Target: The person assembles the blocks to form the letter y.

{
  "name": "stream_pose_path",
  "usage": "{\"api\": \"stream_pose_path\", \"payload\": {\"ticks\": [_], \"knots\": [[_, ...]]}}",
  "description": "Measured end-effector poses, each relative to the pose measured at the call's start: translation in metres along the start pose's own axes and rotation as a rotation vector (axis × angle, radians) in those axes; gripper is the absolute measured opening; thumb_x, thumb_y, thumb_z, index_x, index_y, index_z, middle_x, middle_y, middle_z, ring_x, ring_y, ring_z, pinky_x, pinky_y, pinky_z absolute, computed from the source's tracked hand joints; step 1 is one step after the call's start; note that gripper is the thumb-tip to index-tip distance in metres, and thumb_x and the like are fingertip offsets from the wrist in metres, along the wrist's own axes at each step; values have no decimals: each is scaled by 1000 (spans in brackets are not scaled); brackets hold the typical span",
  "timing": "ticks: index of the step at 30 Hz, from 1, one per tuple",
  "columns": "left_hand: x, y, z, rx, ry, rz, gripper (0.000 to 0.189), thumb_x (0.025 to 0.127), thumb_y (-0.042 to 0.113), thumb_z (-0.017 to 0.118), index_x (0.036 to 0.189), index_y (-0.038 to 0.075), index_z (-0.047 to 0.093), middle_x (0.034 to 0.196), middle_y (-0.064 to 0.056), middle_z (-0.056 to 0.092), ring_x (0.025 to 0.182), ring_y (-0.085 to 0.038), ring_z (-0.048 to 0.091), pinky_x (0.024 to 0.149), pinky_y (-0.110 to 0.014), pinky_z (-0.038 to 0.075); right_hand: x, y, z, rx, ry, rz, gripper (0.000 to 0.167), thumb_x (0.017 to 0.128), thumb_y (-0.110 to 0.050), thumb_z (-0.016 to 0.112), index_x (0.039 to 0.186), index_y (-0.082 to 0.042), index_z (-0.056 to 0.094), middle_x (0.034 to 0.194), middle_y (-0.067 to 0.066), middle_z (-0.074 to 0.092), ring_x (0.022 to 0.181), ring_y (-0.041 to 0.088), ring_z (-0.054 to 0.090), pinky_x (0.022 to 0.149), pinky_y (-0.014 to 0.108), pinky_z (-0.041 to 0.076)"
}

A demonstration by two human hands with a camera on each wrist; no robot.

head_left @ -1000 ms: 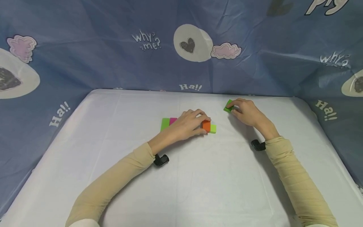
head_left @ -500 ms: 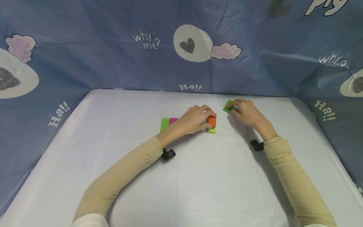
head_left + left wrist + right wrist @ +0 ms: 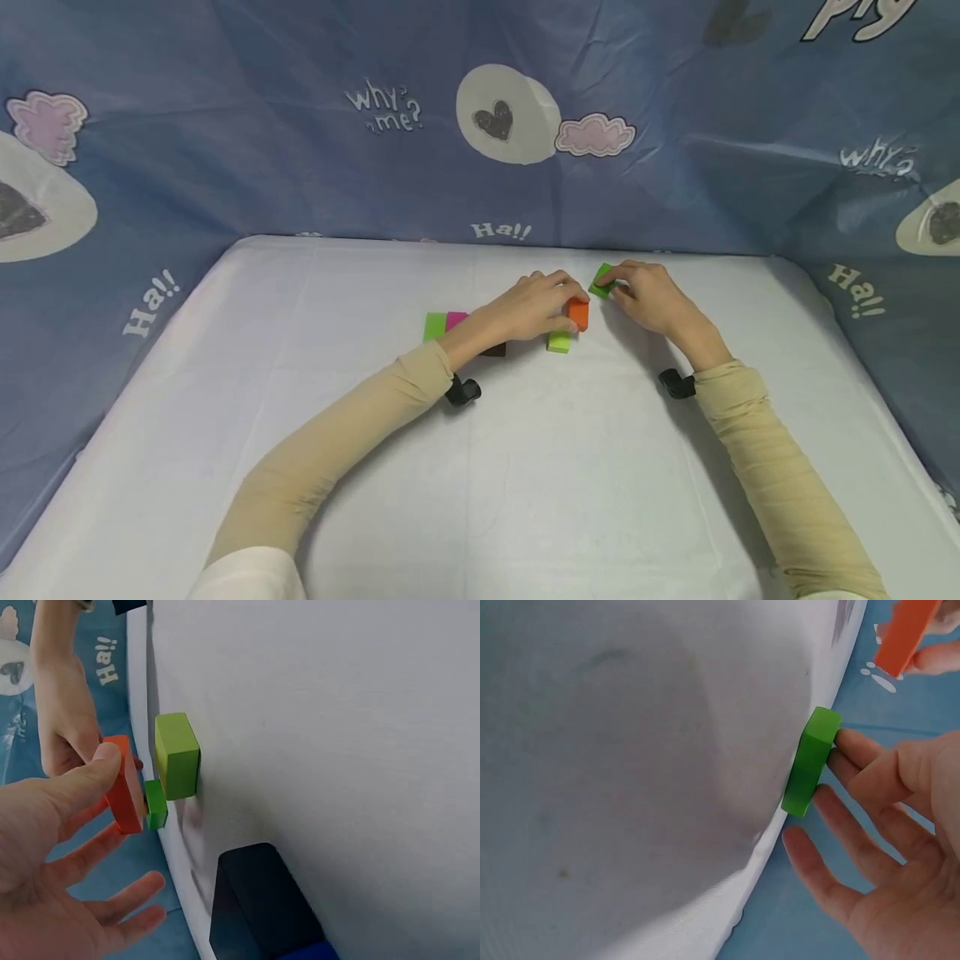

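Note:
My left hand (image 3: 528, 308) pinches an orange block (image 3: 578, 314) between thumb and fingers. In the left wrist view the thumb presses one face of the orange block (image 3: 123, 784). Just below it in the head view, a lime-green block (image 3: 558, 342) rests on the white cloth. Farther back, my right hand (image 3: 648, 293) touches a green block (image 3: 602, 281) with its fingertips. The right wrist view shows those fingers fairly straight along one side of the green block (image 3: 810, 761), the thumb apparently apart from it.
Left of the lime block, partly under my left forearm, are a light green block (image 3: 435, 327), a magenta block (image 3: 455, 318) and a dark block (image 3: 493, 351). A blue printed curtain (image 3: 300, 167) rises behind the table's back edge.
My left hand has carried the orange block rightward and a little back, past the lime block, closer to the green one. The dark block has come into view. My right hand is almost unmoved.

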State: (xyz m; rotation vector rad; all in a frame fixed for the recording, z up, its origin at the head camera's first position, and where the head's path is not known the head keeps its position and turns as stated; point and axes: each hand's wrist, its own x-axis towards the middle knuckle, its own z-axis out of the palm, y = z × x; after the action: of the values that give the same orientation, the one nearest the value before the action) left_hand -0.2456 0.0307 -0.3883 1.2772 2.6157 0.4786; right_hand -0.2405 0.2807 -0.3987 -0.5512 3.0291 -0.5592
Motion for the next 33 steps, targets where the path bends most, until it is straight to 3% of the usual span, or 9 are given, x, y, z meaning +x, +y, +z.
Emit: {"api": "stream_pose_path", "payload": {"ticks": [4, 13, 23, 29, 33], "knots": [[9, -3, 1, -41, -9, -12, 54, 105, 43, 69, 152, 18, 59, 158, -7, 56, 136, -30, 58, 115, -49, 48, 1, 0, 0, -4, 13, -14, 33, 103, 1, 52, 126, -1, 76, 135, 26, 72, 120, 42, 69, 104, 58, 52], [23, -3, 9, -48, -37, -29, 53, 104, 43, 71, 151, 22, 61, 159, -3, 56, 140, -31, 56, 117, -51, 43, 2, 2, 4, -3, 25, -23, 31, 103, 1, 55, 124, -2, 77, 130, 23, 74, 95, 31, 63, 90, 50, 51], [32, -3, 10, -27, -67, -58, 51, 106, 39, 68, 154, 24, 58, 164, -2, 54, 142, -32, 56, 118, -52, 41, 3, 2, 4, -2, 22, -16, 30, 103, 1, 56, 124, -2, 77, 132, 24, 74, 95, 32, 64, 89, 49, 52], [34, -3, 12, -5, -67, -66, 51, 105, 33, 70, 154, 26, 57, 156, 1, 63, 138, -31, 59, 117, -52, 41, 1, 1, 2, 14, 16, -13, 28, 103, -3, 61, 126, -1, 77, 131, 22, 75, 109, 35, 70, 98, 54, 55], [33, -2, 13, 9, -65, -69, 52, 105, 32, 71, 156, 28, 56, 156, 0, 63, 137, -33, 59, 119, -54, 41, 1, 1, 2, 9, 15, -14, 29, 102, -3, 61, 126, -1, 76, 130, 23, 75, 109, 36, 70, 99, 55, 54]]}}
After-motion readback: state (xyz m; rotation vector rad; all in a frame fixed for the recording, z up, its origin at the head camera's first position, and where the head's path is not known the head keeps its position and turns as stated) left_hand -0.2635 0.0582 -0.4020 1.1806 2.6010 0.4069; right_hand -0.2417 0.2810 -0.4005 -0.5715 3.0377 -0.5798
